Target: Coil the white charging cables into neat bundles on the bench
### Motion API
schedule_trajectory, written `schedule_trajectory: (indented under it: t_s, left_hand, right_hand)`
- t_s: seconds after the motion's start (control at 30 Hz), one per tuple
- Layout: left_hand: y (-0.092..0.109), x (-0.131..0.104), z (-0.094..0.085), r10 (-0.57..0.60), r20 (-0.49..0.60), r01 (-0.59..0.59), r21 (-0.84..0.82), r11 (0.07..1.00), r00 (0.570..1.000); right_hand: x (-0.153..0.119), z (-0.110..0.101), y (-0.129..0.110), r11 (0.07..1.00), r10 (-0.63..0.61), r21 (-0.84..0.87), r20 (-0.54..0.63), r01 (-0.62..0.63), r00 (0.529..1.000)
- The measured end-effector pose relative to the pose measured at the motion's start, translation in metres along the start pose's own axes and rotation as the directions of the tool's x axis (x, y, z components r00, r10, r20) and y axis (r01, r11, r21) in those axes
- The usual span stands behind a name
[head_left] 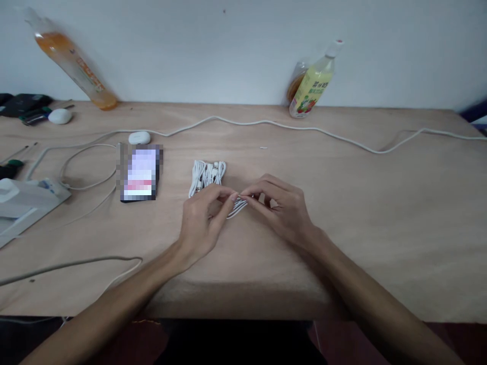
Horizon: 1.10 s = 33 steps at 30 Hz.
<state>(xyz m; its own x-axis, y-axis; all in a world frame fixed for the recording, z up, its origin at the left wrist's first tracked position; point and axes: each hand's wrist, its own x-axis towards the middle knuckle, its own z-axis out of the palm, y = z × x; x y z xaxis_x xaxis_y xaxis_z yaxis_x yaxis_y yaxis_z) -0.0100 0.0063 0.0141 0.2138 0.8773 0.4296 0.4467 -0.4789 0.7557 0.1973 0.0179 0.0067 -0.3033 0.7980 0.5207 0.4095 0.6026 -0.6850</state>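
Observation:
My left hand and my right hand meet near the middle of the table, thumb and forefinger pinched on each. Their fingertips almost touch, closed on something thin and too small to make out. Just below the fingertips a white cable lies in several parallel strands, partly covered by both hands. Behind my left hand sit coiled white USB cables in bundles, their plugs showing and their near ends hidden by the hand.
On the left are a phone, a white earbud case and a white device. A long white cord crosses the back. An orange drink bottle and a yellow-labelled bottle lean on the wall. A small white scrap lies mid-table.

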Motion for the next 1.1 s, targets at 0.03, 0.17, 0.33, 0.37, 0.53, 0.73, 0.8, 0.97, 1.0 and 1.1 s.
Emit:
schedule_trajectory:
  t_s: [0.03, 0.17, 0.33, 0.37, 0.53, 0.73, 0.8, 0.97, 1.0, 1.1]
  left_hand:
    - [-0.0002, 0.0000, 0.0001, -0.003, 0.005, 0.003, -0.004, 1.000, 1.000]
    - [-0.0007, 0.0004, 0.0015, -0.051, 0.017, 0.052, -0.044, 0.998, 0.999]
    - [0.0021, 0.0016, 0.0026, -0.185, 0.079, 0.198, -0.222, 0.955, 0.980]
    - [0.0026, 0.0019, 0.0024, -0.204, 0.092, 0.221, -0.253, 0.942, 0.975]
    - [0.0014, 0.0029, 0.0018, -0.255, 0.114, 0.279, -0.327, 0.903, 0.960]
    - [-0.0003, 0.0030, 0.0022, -0.270, 0.142, 0.304, -0.358, 0.883, 0.952]
    - [0.0026, 0.0030, 0.0017, -0.271, 0.142, 0.304, -0.342, 0.889, 0.952]
    - [0.0084, 0.0027, 0.0002, -0.248, 0.155, 0.285, -0.308, 0.908, 0.956]
    - [0.0084, 0.0026, 0.0002, -0.251, 0.160, 0.290, -0.308, 0.906, 0.955]
    - [0.0073, 0.0033, 0.0004, -0.266, 0.187, 0.316, -0.338, 0.887, 0.946]
  right_hand:
    - [-0.0001, 0.0002, -0.0006, 1.000, -0.010, -0.011, -0.001, 0.010, 1.000]
    - [-0.0020, 0.0027, -0.0025, 0.992, -0.076, -0.106, -0.020, 0.074, 0.997]
    - [-0.0059, 0.0076, -0.0037, 0.947, -0.220, -0.254, -0.067, 0.197, 0.973]
    - [-0.0063, 0.0083, -0.0039, 0.938, -0.242, -0.274, -0.079, 0.212, 0.967]
    - [-0.0054, 0.0077, -0.0032, 0.945, -0.246, -0.246, -0.092, 0.217, 0.965]
    - [-0.0025, 0.0040, 0.0000, 0.975, -0.182, -0.133, -0.042, 0.175, 0.982]
    - [-0.0025, 0.0044, 0.0006, 0.977, -0.182, -0.118, -0.044, 0.175, 0.982]
    - [-0.0037, 0.0057, 0.0003, 0.992, -0.126, -0.033, -0.100, 0.124, 0.987]
    - [-0.0038, 0.0055, 0.0000, 0.995, -0.104, -0.013, -0.104, 0.104, 0.989]
    - [-0.0032, 0.0037, -0.0010, 0.998, -0.052, 0.037, -0.075, 0.055, 0.996]
